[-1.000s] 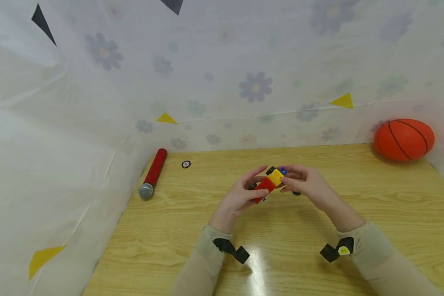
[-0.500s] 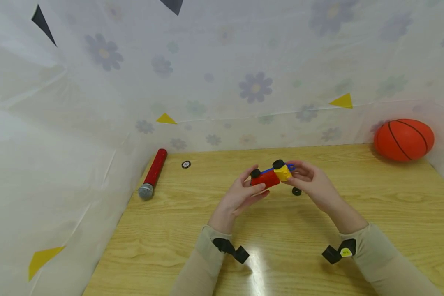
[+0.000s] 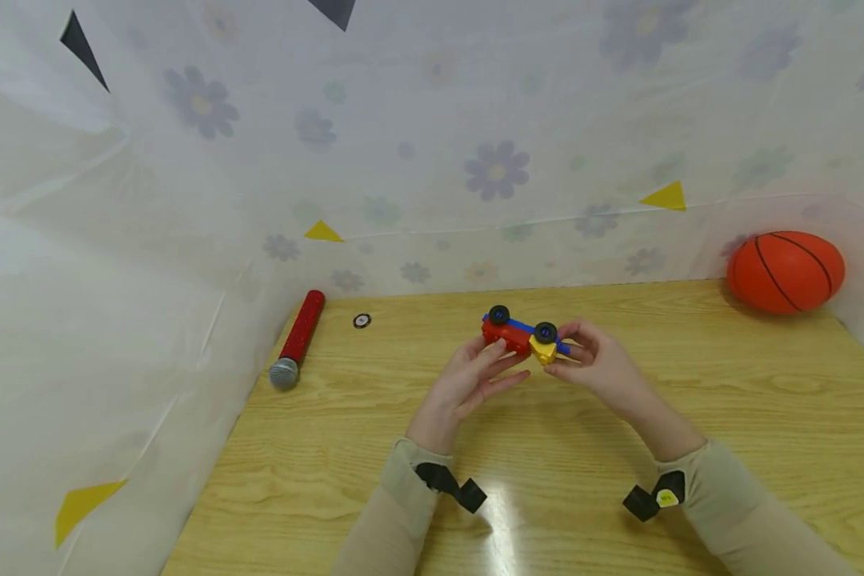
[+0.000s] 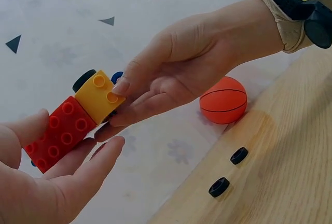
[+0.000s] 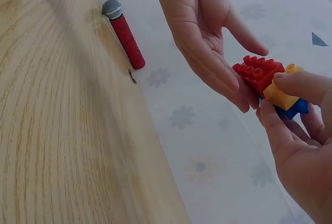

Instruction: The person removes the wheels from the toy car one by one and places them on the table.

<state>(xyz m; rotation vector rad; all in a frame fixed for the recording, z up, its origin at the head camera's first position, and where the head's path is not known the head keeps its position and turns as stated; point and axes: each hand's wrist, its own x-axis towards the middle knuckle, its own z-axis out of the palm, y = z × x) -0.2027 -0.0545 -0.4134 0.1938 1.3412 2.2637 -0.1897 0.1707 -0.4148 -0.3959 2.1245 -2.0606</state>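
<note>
A toy car of building blocks (image 3: 507, 338) is up in the air between both hands, its wheel side turned toward the back wall. It has a red studded brick (image 4: 61, 135), a yellow brick (image 4: 97, 97), a blue chassis (image 5: 293, 109) and black tires. My right hand (image 3: 608, 372) pinches the yellow and blue end between thumb and fingers. Held out under the red end, my left hand (image 3: 464, 384) has straight, spread fingers that touch the brick; its thumb stands apart in the right wrist view. Two loose black tires, a nearer one (image 4: 219, 187) and a farther one (image 4: 239, 155), lie on the table.
A red microphone (image 3: 302, 330) lies at the table's left edge, beside a small dark disc (image 3: 362, 321). An orange basketball (image 3: 786, 272) sits in the back right corner. Flowered white sheeting (image 3: 418, 144) closes off the back and left sides of the wooden table (image 3: 317, 472).
The toy car has been turned so its blue chassis and wheels show. The left hand's grip on the red end has loosened. A loose tire seen earlier is now hidden behind the right hand.
</note>
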